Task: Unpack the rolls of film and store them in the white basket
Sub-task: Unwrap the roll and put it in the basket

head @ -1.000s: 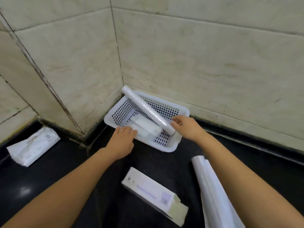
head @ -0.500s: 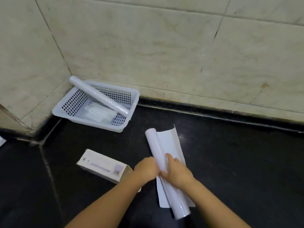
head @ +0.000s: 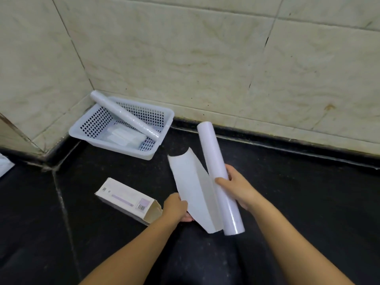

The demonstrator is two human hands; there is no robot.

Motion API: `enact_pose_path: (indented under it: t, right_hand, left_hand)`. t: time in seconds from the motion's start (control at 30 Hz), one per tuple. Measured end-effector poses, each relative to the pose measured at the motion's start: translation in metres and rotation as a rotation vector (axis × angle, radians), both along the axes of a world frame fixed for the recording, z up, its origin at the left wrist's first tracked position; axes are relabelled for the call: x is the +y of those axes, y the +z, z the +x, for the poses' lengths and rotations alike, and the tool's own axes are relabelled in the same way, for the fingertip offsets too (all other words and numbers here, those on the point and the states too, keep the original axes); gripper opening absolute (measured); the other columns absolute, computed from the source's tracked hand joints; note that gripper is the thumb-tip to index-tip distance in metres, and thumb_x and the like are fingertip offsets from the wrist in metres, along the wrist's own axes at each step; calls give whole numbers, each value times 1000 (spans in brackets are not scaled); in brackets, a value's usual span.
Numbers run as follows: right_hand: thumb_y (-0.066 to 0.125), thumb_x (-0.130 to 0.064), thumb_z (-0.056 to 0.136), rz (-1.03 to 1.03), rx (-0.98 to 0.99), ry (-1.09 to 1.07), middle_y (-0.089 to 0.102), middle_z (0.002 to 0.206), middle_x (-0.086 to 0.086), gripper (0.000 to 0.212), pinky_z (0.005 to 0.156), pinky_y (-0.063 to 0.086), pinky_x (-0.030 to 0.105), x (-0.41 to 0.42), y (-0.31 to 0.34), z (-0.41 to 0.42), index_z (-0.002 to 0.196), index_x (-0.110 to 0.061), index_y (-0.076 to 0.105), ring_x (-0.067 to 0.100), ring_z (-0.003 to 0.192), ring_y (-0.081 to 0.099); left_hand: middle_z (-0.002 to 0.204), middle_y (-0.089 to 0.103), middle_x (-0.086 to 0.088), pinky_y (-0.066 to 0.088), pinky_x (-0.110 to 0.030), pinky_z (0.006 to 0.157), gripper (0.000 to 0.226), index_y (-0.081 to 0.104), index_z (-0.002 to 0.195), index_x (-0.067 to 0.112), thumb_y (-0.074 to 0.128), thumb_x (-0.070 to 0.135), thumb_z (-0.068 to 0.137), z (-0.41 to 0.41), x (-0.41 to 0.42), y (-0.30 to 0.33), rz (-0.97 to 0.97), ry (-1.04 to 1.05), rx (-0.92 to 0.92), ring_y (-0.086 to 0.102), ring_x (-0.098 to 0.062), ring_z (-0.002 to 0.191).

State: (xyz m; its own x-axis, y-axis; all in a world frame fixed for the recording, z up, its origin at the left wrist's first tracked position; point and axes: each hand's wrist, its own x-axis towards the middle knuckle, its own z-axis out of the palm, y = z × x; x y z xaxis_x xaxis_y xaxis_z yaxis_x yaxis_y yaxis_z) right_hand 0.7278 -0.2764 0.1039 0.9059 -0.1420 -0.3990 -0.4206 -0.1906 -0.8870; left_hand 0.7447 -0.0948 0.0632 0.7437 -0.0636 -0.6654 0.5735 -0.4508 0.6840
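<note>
A white perforated basket [head: 86, 134] sits in the wall corner at the left. One clear roll of film [head: 123, 116] lies slanted across it, its far end resting on the rim, above flat white packets. My right hand [head: 236, 187] grips a second white roll of film [head: 213, 161], lifted above the black counter. A white paper wrapper sheet [head: 191, 186] hangs off that roll, and my left hand [head: 176, 206] pinches the sheet's lower left edge.
An open white carton [head: 127, 197] with a barcode lies on the black counter left of my left hand. A white packet [head: 4, 166] shows at the far left edge. Tiled walls close the back and left sides.
My hands left the basket and took up the second roll from the counter. It is now lifted, and its paper wrapper has been peeled open to the left.
</note>
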Motion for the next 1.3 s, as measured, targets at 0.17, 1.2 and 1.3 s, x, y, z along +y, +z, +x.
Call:
enact_pose_path:
  t: [0.17,1.2,1.3]
  right_hand:
    - [62,-22,82,-160,-131,22,56,110,-8,52,67,45,21,-3,26,35,130,-30,42,7,94,57]
    - [43,-12,95,-928,-463,415,30,150,17,64,108,34,41,207,-18,334,151,-14,11,34,133,33]
    - [41,-18,96,-1028,-386,415,22,155,18,61,112,27,42,206,-17,333,151,-16,13,32,141,23]
  left_hand:
    - [111,61,-13,59,-32,55,37,35,116,7,54,27,92,15,15,22,103,-127,48,71,-30,75]
    - [73,61,2,35,-43,100,34,62,73,17,44,39,90,185,186,-7,802,-494,-1231,59,-20,77]
    - [73,61,2,39,-42,100,36,62,73,17,41,41,90,184,186,-3,809,-522,-1196,59,-19,76]
